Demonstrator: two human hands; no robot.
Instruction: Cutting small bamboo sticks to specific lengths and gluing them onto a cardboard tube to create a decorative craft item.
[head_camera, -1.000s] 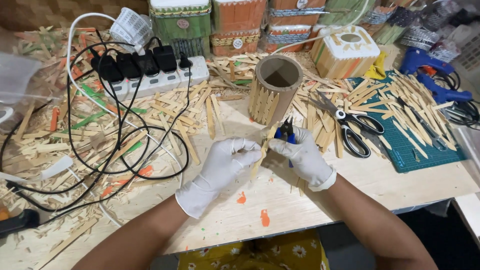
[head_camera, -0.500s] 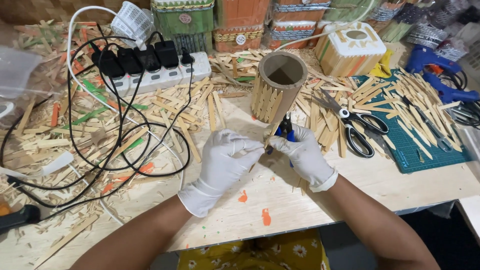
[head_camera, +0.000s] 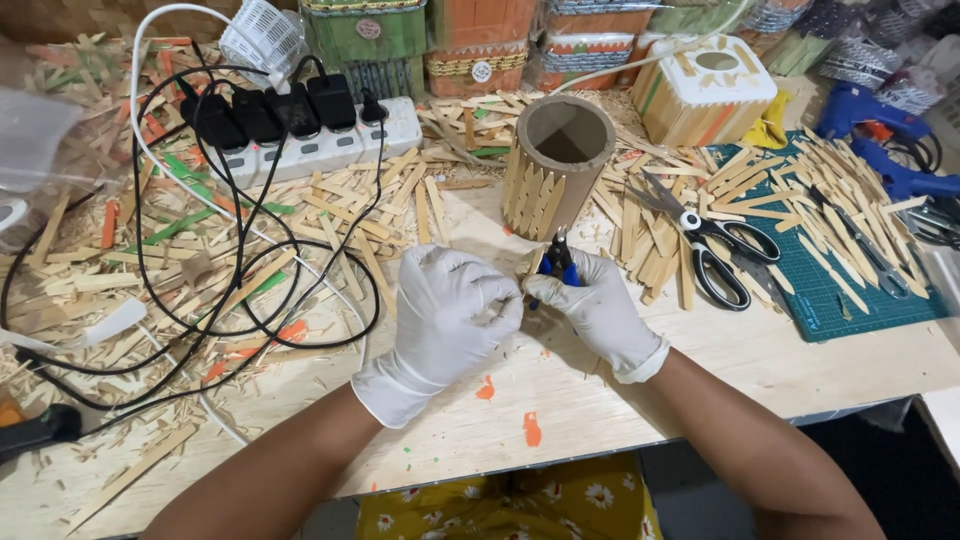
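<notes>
Showing black jaws, blue-handled cutters (head_camera: 558, 262) pinch a stick.

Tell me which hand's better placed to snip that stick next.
Right, probably: the right hand already grips the blue-handled cutters, tips at the wooden stick. The left hand just steadies the stick.

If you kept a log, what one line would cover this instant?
left hand: gloved, pinching wooden stick | right hand: gloved, gripping blue-handled cutters at stick | stick-clad tube: upright behind | scissors: lying right
</notes>
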